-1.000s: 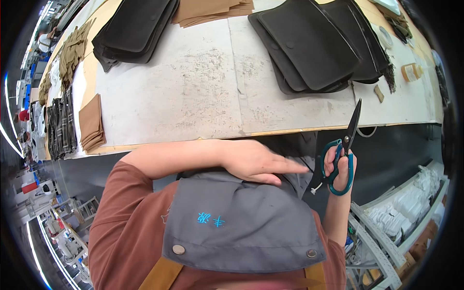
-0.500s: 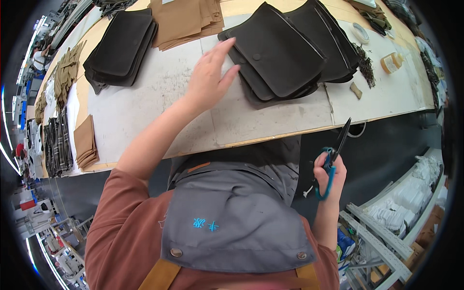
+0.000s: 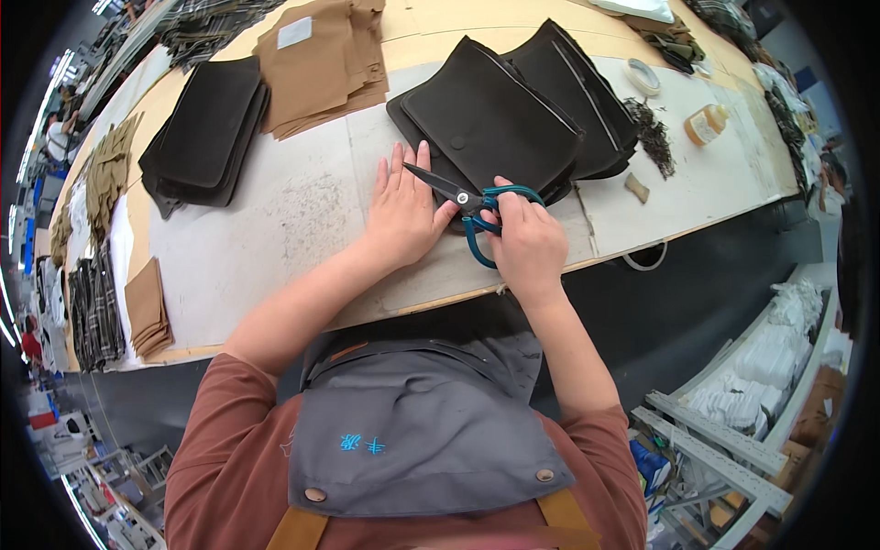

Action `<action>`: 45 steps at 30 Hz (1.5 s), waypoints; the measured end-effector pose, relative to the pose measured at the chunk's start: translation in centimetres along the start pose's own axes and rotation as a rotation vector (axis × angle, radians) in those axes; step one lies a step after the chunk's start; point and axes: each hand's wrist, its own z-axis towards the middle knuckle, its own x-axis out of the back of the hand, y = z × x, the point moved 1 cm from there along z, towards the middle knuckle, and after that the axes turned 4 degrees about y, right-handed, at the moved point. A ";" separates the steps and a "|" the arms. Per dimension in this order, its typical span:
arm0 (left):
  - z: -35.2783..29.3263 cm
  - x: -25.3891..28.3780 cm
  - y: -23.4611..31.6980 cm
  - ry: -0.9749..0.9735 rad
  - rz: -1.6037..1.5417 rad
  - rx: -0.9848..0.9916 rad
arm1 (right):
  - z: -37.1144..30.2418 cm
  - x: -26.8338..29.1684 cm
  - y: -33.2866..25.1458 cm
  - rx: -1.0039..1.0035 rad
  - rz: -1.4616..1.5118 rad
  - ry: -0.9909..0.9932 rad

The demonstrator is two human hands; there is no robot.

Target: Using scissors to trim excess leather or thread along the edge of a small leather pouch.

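My right hand (image 3: 532, 240) grips scissors (image 3: 464, 198) with teal handles and dark blades, over the near edge of a stack of dark fabric panels (image 3: 500, 115). The blades point left across my left hand (image 3: 401, 215), which lies with fingers stretched out at the stack's near left edge. The top panel bears a small round mark. Behind and to the right, partly covered, fan more dark panels (image 3: 577, 101) with pale lines along their edges. Whether the blades touch any fabric, I cannot tell.
Another dark stack (image 3: 203, 133) lies left on the table (image 3: 302, 206), beside tan panels (image 3: 316, 69). Small tan pieces (image 3: 147, 312) sit at the left corner. On the right are a bottle (image 3: 706, 125), a tape roll (image 3: 642, 78) and dark thread scraps (image 3: 653, 137). A metal rack (image 3: 715, 449) stands lower right.
My right hand has brought the scissors up from beside the table's front edge to the stack. My left hand has shifted down along the stack's left side. The view has shifted slightly.
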 end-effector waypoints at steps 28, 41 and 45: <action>3.9 1.5 2.5 0.108 -0.176 -0.370 | 1.7 -1.4 5.6 -0.073 -0.121 0.314; 5.1 -0.8 3.9 0.141 -0.162 -0.408 | 3.3 0.7 5.4 -0.005 -0.033 0.172; 5.6 -1.3 4.1 0.075 -0.101 -0.396 | 8.6 2.7 4.6 -0.177 0.011 0.315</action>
